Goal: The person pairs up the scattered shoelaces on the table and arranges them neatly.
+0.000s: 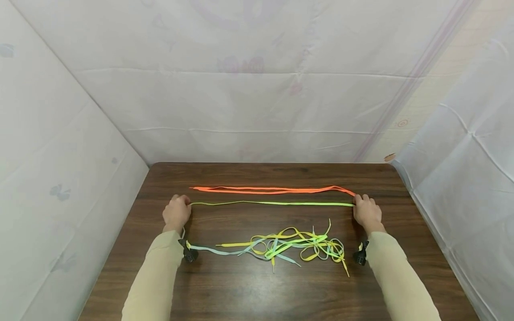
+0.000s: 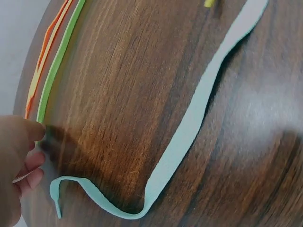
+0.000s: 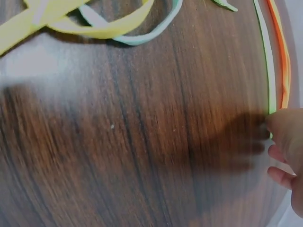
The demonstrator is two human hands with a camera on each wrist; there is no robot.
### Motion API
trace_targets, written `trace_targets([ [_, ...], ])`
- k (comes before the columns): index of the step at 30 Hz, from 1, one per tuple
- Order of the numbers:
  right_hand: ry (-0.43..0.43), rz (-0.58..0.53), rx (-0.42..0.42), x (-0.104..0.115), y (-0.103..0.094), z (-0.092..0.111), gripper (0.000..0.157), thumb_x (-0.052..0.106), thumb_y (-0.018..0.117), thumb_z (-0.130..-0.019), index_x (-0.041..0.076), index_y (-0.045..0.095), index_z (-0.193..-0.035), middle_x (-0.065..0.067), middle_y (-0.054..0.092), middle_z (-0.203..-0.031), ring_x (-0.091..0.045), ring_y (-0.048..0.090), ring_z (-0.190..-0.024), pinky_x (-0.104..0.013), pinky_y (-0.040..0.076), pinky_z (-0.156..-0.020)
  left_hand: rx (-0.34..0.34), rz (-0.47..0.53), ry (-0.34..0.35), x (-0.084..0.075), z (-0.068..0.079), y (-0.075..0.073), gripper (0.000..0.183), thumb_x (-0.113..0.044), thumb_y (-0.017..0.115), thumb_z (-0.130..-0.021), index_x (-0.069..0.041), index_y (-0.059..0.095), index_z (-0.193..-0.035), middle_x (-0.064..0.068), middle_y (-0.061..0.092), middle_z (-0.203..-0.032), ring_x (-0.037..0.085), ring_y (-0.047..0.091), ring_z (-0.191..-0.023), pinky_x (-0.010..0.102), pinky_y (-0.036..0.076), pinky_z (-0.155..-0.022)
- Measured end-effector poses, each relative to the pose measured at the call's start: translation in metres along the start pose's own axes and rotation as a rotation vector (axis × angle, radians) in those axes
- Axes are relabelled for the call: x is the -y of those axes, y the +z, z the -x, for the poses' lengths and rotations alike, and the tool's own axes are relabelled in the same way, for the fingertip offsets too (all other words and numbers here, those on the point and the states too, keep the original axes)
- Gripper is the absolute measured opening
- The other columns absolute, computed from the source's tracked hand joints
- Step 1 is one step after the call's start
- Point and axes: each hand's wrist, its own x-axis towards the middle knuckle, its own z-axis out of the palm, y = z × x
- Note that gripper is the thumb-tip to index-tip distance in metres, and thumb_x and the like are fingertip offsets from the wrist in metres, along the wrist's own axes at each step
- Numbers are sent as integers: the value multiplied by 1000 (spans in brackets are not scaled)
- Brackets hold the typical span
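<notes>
A yellow-green shoelace (image 1: 297, 203) stretches nearly straight from side to side across the table. Its left end is pinched between the thumb and fingers of my left hand (image 1: 176, 211). At the other end, my right hand (image 1: 367, 211) pinches the same lace, as the right wrist view also shows at the fingertips (image 3: 274, 118). Just beyond it lies an orange shoelace (image 1: 297, 191), folded into long parallel strands, its right end passing close to my right hand. Nearer the body is a loose tangle of yellow (image 1: 230, 244), bright green (image 1: 289, 244) and pale blue (image 2: 180, 142) laces.
The dark wood-grain table (image 1: 257, 294) has its far edge against a pale sheeted wall (image 1: 257, 111). Similar sheets rise at the left (image 1: 60, 156) and right (image 1: 474, 178). The pale blue lace's free end curls below my left hand in the left wrist view.
</notes>
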Motion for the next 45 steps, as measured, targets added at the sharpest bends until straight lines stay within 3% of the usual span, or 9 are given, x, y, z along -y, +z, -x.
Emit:
trace_targets([
  [6,-34,-10,-28,-5,-1,4,24,15,51,-85,4,49,-106,-21,45,-101,-39,44,-90,-51,39,-67,-46,-6,109,-3,4,-8,20,-16,59,-79,-7,60,-97,14,54,-98,37,57,-79,49,43,-60],
  [16,-144,-35,-112,-4,-8,12,27,15,56,-83,4,52,-107,-21,50,-103,-39,49,-91,-50,42,-66,-99,-46,300,-9,9,-8,20,-15,64,-76,-9,62,-95,12,59,-94,30,58,-75,43,45,-53],
  [22,-238,-56,-185,6,-13,19,25,13,61,-79,6,57,-103,-16,54,-96,-35,52,-86,-47,42,-66,-116,-47,395,-29,19,-9,20,-15,66,-75,-9,62,-93,11,59,-93,26,57,-73,36,44,-47],
  [31,-457,-108,-287,19,-12,32,21,12,64,-76,6,61,-95,-8,59,-91,-28,56,-82,-43,45,-66,-132,-65,495,-55,39,-5,22,-17,69,-72,-9,63,-92,8,59,-92,25,58,-78,37,47,-55],
  [38,-487,-127,-315,31,-13,41,22,11,67,-74,8,62,-95,-4,58,-88,-23,56,-79,-40,45,-64,-133,-74,578,-76,51,-6,25,-18,69,-72,-8,63,-94,7,60,-95,23,57,-83,35,48,-62],
  [45,-572,-139,-298,46,-7,53,28,12,69,-71,8,61,-97,-5,59,-93,-23,56,-84,-40,46,-68,-174,-50,670,-96,62,-1,30,-19,72,-69,-9,62,-96,5,59,-93,21,58,-82,33,48,-64],
])
